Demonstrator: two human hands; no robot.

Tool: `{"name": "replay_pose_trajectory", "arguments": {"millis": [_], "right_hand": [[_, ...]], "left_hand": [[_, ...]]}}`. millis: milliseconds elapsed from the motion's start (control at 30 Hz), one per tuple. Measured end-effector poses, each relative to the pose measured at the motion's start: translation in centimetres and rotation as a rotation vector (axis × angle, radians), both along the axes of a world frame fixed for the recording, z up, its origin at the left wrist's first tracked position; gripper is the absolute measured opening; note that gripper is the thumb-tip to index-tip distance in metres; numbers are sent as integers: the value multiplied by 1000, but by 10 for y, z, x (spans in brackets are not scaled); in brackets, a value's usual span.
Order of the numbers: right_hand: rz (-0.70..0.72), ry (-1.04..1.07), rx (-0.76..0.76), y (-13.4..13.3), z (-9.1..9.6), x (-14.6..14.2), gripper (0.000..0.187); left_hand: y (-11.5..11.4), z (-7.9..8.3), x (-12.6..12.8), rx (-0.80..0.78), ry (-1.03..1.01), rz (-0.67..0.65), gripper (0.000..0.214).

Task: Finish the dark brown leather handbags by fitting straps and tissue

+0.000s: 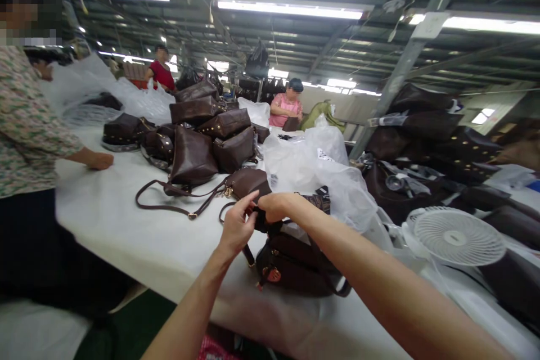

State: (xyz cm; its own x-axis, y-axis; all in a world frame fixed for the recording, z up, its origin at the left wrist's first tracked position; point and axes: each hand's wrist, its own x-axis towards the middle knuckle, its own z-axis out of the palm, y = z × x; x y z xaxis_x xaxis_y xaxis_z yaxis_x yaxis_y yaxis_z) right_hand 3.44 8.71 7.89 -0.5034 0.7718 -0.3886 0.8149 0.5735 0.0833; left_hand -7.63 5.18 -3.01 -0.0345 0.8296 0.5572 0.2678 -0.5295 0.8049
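My left hand [238, 228] is closed, thumb and fingers pinched together at the far upper edge of a dark brown handbag [299, 273]. Bent over and closed beside it is my right hand [276, 206]. A small dark piece shows between and under the fingers; whether it is strap or bag edge I cannot tell. The handbag lies on the white table, with a zipper, a round reddish tag [274, 275] and a strap hanging at its left. Just beyond my hands rests another brown bag [248, 181], its long strap [169, 211] looped to the left.
Brown bags [194, 154] are piled farther back on the white table [126, 202]. Clear plastic bags [304, 157] lie right of them. A white fan [458, 236] and more bags [422, 140] stand at right. A co-worker's hand [100, 160] rests on the table at left.
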Motion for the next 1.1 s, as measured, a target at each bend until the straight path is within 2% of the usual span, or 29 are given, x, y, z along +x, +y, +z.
{"name": "replay_pose_trajectory", "arguments": {"millis": [167,233,300,333,433,533,633,700,767,833,900,967,1033,1100], "right_hand": [[-30,125,86,-19,21,23,38],[-37,190,81,-35,27,42,60],[-58,200,93,-52,24,61,82],[-72,180,121,-59,20,68,81],[-105,95,273,-74,2,82,46],[-94,76,378,-77,-13,84,32],[-69,90,384,-75,-17,85,32],[-71,102,379,-74,-18,88,33],[-92,116,380,-74,-19,91,34],[-103,147,381,-73,-20,93,35],[-102,191,377,-73,-23,94,37],[-93,244,361,-72,-25,96,44],[-81,325,344,-73,-28,100,61],[-89,406,351,-76,-30,107,83]], "left_hand": [[5,21,-16,-43,63,-30,36],[4,28,-28,-38,47,-41,34],[1,31,-42,-28,25,-21,32],[-1,30,-49,-29,10,3,31],[-9,23,-64,-29,7,94,30],[-20,21,-70,47,180,136,28],[-26,36,-85,123,332,202,26],[-29,53,-108,112,387,248,24],[-32,67,-140,35,411,245,25],[-36,72,-172,-94,397,179,29],[-41,65,-195,-241,449,51,29],[-46,50,-204,-348,582,-57,29],[-52,34,-196,-349,675,-87,33],[-57,21,-174,-254,683,-74,38]]}}
